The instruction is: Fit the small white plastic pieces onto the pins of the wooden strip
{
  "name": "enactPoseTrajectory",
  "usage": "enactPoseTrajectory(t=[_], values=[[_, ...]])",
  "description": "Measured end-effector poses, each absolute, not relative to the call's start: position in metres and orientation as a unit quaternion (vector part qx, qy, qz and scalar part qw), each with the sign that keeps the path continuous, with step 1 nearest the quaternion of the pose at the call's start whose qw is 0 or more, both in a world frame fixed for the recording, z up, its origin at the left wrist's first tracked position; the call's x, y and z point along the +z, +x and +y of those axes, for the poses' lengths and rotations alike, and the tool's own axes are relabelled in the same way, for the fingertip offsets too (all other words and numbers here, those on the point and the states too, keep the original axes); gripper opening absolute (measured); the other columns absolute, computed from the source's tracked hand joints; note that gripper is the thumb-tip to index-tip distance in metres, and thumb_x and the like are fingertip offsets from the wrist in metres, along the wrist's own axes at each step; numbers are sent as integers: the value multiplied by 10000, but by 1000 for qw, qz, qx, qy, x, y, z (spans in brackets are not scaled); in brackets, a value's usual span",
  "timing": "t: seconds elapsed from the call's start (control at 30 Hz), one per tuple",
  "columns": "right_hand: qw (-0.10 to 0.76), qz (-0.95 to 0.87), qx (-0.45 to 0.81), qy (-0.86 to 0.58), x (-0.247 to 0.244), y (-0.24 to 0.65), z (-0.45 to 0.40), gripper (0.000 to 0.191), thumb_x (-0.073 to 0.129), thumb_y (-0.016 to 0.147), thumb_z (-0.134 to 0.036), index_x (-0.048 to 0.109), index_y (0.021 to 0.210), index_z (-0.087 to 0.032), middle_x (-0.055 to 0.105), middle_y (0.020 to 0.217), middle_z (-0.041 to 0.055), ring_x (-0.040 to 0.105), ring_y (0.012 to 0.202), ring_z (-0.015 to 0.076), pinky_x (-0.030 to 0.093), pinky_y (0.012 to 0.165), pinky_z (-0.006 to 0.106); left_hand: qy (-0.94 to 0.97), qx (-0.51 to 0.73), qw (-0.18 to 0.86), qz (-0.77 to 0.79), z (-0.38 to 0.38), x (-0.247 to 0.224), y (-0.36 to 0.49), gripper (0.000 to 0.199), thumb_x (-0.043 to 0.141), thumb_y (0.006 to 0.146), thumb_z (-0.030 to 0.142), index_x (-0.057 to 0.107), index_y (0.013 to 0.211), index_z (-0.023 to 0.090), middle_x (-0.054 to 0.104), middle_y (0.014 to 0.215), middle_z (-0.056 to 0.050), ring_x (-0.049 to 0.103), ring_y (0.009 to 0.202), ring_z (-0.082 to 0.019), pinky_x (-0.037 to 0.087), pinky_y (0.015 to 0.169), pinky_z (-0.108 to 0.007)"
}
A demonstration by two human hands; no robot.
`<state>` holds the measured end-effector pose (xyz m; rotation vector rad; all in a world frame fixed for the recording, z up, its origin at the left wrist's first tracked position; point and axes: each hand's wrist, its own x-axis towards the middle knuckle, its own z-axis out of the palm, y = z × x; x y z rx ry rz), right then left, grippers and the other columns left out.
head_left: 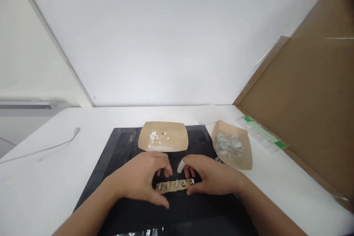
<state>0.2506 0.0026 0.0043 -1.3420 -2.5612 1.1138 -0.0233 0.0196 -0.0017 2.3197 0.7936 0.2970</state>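
Both hands, left (143,180) and right (211,179), grip the strip's (174,185) ends mid-mat (116,147).

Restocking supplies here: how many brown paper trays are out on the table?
2. One paper tray with small white pieces sits at the black mat's far edge; the other tray, holding greyish pieces, lies right of the mat. None seems hidden.

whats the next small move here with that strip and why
Probably press the next piece onto the strip. Both hands, left hand and right hand, rest at its ends on the black mat, with a white-capped fingertip poised just above the row of small pieces already on it.
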Motion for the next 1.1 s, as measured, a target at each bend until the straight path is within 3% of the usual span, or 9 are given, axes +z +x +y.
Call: enactPoseTrajectory(t=[0.1, 0.37, 0.6, 0.83, 1.03, 1.1], values=[[24, -826, 361, -431, 3, 251, 3, 387, 939, 734, -348, 661, 957, -199, 616, 900, -24, 551, 787, 146, 373, 658, 251, 874, 100, 355, 318, 21, 3, -28, 552, 972, 572, 504, 717, 975, 227, 692, 890, 18, 613, 741, -164, 426, 631, -262], [27, -828, 355, -433, 2, 250, 2, 382, 945, 729, -339, 657, 933, -194, 614, 893, -22, 547, 778, 148, 366, 669, 252, 867, 40, 380, 318, 27, -3, -31, 255, 925, 679, 379, 773, 791, 207, 716, 765, 14, 634, 641, -132, 414, 544, -226], [29, -827, 358, -432, 2, 251, 3, 384, 944, 729, -342, 657, 940, -198, 613, 897, -24, 549, 784, 149, 369, 667, 249, 869, 47, 373, 322, 26, -3, -30, 318, 933, 675, 470, 781, 754, 202, 726, 730, 8, 630, 599, -127, 399, 529, -232], [29, -827, 360, -431, 2, 251, 3, 379, 945, 725, -330, 658, 935, -198, 615, 891, -20, 543, 773, 150, 360, 653, 247, 875, 65, 362, 315, 27, -5, -30, 317, 939, 666, 458, 775, 755, 202, 717, 718, 9, 620, 588, -125, 365, 510, -232], [33, -827, 357, -434, 1, 250, 2, 387, 948, 723, -340, 655, 932, -198, 609, 889, -28, 545, 774, 143, 370, 661, 246, 873, 77, 367, 311, 25, 0, -33, 446, 949, 608, 561, 766, 799, 202, 708, 733, 5, 627, 630, -141, 425, 556, -237], [31, -826, 355, -436, 1, 250, 2, 391, 951, 719, -337, 656, 934, -199, 608, 888, -28, 541, 771, 143, 367, 655, 246, 873, 100, 363, 311, 24, 4, -33, 429, 932, 649, 550, 753, 824, 202, 707, 751, 8, 627, 649, -139, 436, 570, -237]])
